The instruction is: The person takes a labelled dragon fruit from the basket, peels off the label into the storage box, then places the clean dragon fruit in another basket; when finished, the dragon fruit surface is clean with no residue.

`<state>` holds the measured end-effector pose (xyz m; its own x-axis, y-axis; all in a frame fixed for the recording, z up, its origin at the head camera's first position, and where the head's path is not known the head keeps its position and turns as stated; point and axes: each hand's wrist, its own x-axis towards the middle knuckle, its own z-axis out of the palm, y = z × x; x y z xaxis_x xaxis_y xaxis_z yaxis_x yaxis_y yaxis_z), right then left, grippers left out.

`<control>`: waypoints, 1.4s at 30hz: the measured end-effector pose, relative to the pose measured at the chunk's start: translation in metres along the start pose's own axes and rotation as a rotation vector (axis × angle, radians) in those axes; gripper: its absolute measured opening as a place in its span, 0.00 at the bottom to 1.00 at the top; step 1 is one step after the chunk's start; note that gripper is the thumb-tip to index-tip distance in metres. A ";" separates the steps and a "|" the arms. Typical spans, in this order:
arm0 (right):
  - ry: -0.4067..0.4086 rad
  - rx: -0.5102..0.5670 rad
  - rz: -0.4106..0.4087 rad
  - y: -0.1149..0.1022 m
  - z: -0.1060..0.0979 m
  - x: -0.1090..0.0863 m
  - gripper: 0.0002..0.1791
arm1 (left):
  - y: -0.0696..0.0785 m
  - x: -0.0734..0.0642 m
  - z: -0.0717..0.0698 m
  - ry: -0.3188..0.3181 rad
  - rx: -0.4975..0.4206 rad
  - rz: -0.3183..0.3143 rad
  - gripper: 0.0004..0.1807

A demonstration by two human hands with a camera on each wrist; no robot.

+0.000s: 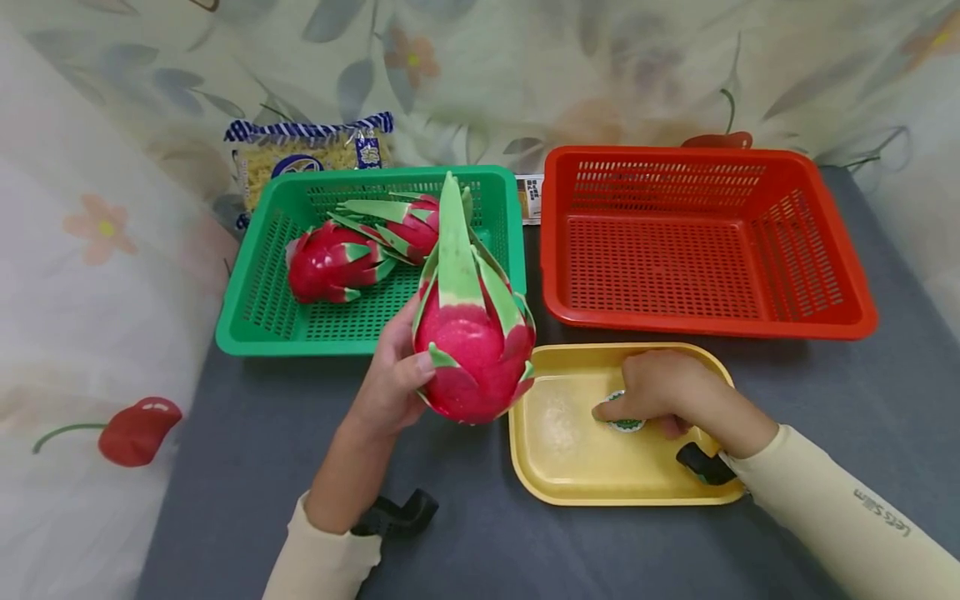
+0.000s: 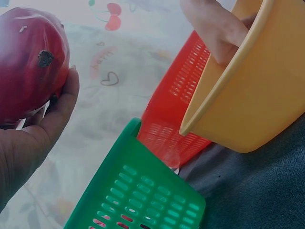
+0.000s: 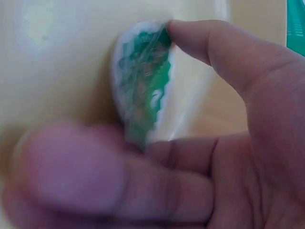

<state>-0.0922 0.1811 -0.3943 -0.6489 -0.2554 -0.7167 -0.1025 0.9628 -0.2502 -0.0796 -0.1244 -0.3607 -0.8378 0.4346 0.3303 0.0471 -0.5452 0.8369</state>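
Observation:
My left hand [image 1: 392, 379] holds a large dragon fruit [image 1: 472, 358], raised over the table between the green basket and the yellow tub, its long green leaf tips pointing away. In the left wrist view the fingers wrap the side of the pink-red fruit [image 2: 28, 62]. Down inside the yellow tub [image 1: 558, 492] is my right hand [image 1: 663, 387]. Its thumb and a finger pinch a small round green-and-white disc [image 3: 143, 81] by opposite edges, tilted up in the right wrist view. Two more dragon fruits, one red [image 1: 333, 262] and one leafier [image 1: 416, 223], lie in the green basket [image 1: 300, 347].
A red basket [image 1: 660, 267] stands behind the tub, with nothing seen inside. Behind the green basket leans a bag of pasta [image 1: 307, 150], and a small packet [image 1: 530, 200] shows between the baskets. A dark grey cloth [image 1: 247, 483] covers the table; floral fabric hangs behind.

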 end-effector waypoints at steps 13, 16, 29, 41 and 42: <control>-0.114 0.179 -0.113 0.005 -0.009 0.001 0.25 | 0.002 0.000 0.003 0.018 0.012 -0.011 0.46; -0.106 0.285 -0.145 0.005 -0.005 0.006 0.23 | 0.002 0.001 0.003 0.017 0.012 -0.009 0.46; 0.105 0.054 -0.030 -0.017 0.012 0.010 0.32 | 0.000 0.000 0.002 0.009 0.026 -0.023 0.47; 0.212 -0.067 0.000 -0.023 0.007 -0.010 0.38 | 0.001 -0.001 0.001 0.016 0.025 -0.019 0.45; 0.237 -0.054 -0.015 -0.023 0.004 -0.016 0.38 | 0.000 -0.001 0.001 0.017 0.022 -0.018 0.45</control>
<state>-0.0764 0.1622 -0.3802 -0.8049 -0.2475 -0.5393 -0.1494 0.9641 -0.2195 -0.0780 -0.1246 -0.3606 -0.8480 0.4315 0.3077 0.0441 -0.5212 0.8523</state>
